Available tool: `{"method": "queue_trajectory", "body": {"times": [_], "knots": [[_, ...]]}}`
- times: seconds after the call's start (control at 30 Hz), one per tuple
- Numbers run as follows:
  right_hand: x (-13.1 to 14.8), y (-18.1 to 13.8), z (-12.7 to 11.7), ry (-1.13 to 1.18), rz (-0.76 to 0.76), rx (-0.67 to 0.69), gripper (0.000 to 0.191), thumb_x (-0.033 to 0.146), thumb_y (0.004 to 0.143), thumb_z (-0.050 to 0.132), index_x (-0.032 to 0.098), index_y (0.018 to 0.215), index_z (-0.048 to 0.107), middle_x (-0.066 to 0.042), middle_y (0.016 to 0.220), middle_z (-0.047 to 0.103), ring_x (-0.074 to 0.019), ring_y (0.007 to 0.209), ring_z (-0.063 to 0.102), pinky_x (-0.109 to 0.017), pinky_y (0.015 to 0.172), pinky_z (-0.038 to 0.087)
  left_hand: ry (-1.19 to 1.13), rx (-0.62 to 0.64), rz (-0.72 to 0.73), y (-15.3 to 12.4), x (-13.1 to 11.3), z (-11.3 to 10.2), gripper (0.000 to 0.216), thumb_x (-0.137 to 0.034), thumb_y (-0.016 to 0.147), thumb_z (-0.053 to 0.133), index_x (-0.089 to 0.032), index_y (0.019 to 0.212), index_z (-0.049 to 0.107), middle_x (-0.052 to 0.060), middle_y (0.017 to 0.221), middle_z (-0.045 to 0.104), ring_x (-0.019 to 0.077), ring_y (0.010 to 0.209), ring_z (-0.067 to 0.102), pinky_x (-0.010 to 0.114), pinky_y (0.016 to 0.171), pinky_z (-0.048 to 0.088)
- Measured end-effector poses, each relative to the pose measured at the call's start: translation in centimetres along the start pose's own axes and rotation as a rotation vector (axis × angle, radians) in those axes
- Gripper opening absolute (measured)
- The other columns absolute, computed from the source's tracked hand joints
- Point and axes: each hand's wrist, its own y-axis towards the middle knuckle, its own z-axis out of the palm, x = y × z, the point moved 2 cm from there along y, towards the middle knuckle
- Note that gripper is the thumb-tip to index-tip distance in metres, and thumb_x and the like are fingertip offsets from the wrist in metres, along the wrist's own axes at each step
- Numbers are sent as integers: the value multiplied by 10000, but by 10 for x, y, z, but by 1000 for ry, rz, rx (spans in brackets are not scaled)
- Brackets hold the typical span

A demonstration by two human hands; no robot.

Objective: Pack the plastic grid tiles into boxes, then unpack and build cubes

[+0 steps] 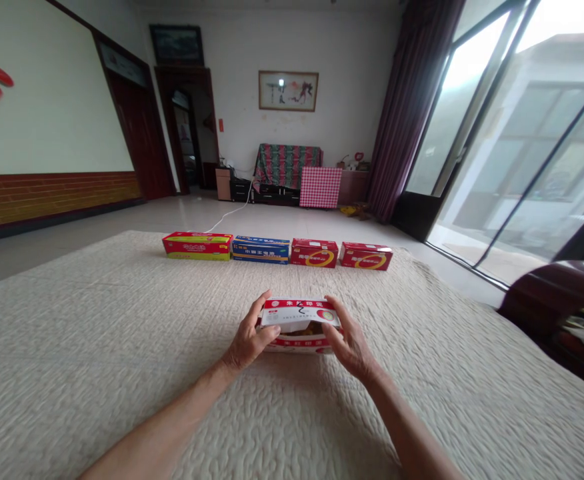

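Note:
A red-and-white cardboard box (pixel 297 313) with Chinese print sits on the quilted cover in front of me. Its top flap stands slightly raised along the near edge, leaving a dark gap; something yellowish shows inside, too small to name. My left hand (pixel 253 333) grips the box's left end, thumb on the near edge of the flap and fingers along the side. At the other end, my right hand (pixel 348 339) holds it the same way, its thumb by the gap.
Beyond the box stand a red-and-yellow-green box (pixel 197 247), a blue box (pixel 261 251) and two red boxes (pixel 314 254) in a row. They rest on the cream quilted cover (pixel 122 320). A dark red glossy piece of furniture (pixel 547 293) is at right.

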Motion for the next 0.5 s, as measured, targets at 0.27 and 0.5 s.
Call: {"method": "queue_trajectory", "body": {"times": [0.27, 0.5], "knots": [[14, 5, -6, -33, 102, -160, 542, 613, 850, 490, 210, 1204, 564, -95, 1069, 676, -279, 973, 626, -402, 816, 506, 46, -16, 72, -4, 4, 6, 860, -348, 780, 638, -225, 1510, 200, 120, 1382, 506, 267, 1133, 577, 401, 954, 462], [9, 8, -8, 120, 202, -341, 425, 609, 769, 600, 189, 835, 614, -15, 723, 629, -176, 647, 559, -278, 573, 437, 11, -75, 23, -6, 5, 8, 779, -368, 812, 625, -239, 1488, 260, 124, 1388, 515, 279, 1199, 544, 400, 965, 453]]}}
